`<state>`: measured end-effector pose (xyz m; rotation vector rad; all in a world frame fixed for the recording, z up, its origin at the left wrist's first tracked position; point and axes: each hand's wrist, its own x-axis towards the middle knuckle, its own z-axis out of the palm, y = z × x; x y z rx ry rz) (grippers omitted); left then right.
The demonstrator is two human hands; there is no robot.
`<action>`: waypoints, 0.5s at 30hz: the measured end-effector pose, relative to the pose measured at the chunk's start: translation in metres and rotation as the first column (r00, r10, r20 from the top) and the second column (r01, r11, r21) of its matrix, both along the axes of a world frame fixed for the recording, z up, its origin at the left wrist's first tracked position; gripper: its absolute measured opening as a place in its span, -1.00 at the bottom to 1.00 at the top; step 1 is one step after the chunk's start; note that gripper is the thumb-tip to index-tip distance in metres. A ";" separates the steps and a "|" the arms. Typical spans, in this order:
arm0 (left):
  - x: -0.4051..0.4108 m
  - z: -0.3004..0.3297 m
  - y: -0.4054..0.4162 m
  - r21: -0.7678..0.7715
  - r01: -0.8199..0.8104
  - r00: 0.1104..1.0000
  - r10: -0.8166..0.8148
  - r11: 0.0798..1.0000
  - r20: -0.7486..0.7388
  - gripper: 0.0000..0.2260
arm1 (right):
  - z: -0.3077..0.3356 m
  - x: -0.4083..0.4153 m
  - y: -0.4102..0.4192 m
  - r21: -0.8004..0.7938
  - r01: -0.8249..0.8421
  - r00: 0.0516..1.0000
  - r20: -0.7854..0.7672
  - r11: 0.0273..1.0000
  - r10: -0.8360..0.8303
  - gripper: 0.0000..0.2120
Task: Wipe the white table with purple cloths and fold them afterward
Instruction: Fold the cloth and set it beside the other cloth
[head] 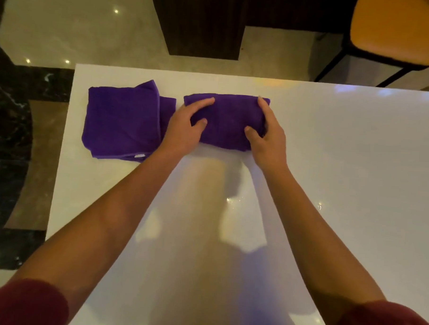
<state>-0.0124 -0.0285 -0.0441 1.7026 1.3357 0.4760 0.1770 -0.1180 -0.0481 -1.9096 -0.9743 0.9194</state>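
Two purple cloths lie near the far left of the white table (343,168). The left cloth (122,120) is folded into a rough square with a small white tag at its near edge. The right cloth (228,121) is folded into a compact rectangle. My left hand (185,126) grips its left end, fingers over the top and thumb pressed on the fabric. My right hand (266,132) grips its right end the same way. Both forearms stretch out over the table, with dark red sleeves at the bottom corners.
An orange chair (391,39) with black legs stands beyond the table's far right corner. A dark wooden panel (205,22) rises behind the far edge. Glossy marble floor (17,153) runs along the table's left side.
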 end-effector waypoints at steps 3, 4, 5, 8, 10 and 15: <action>0.003 -0.004 0.012 0.112 0.066 0.965 -0.035 0.992 -0.258 -0.43 | -0.001 0.000 0.008 -0.080 -0.028 0.972 0.230 0.996 0.046 -0.37; 0.002 -0.004 0.012 0.157 0.064 0.928 -0.001 0.985 -0.373 -0.41 | -0.002 0.000 0.009 -0.170 -0.048 0.931 0.349 0.984 0.105 -0.34; 0.000 -0.002 0.010 0.234 0.062 0.888 0.053 0.970 -0.457 -0.42 | -0.003 0.000 0.009 -0.247 -0.033 0.884 0.445 0.968 0.144 -0.31; 0.002 0.000 -0.002 0.501 0.121 0.896 0.123 0.857 -0.428 -0.56 | -0.004 -0.004 0.013 -0.179 0.115 0.827 0.562 0.977 0.006 -0.30; 0.013 -0.009 -0.010 0.545 0.264 0.902 -0.004 0.796 -0.431 -0.56 | -0.008 -0.017 0.019 -0.099 0.101 0.776 0.630 0.990 -0.017 -0.37; 0.025 -0.042 -0.020 0.298 0.499 0.729 -0.208 0.814 -0.653 -0.48 | -0.038 -0.027 0.017 -0.215 -0.132 0.687 0.684 0.968 0.245 -0.44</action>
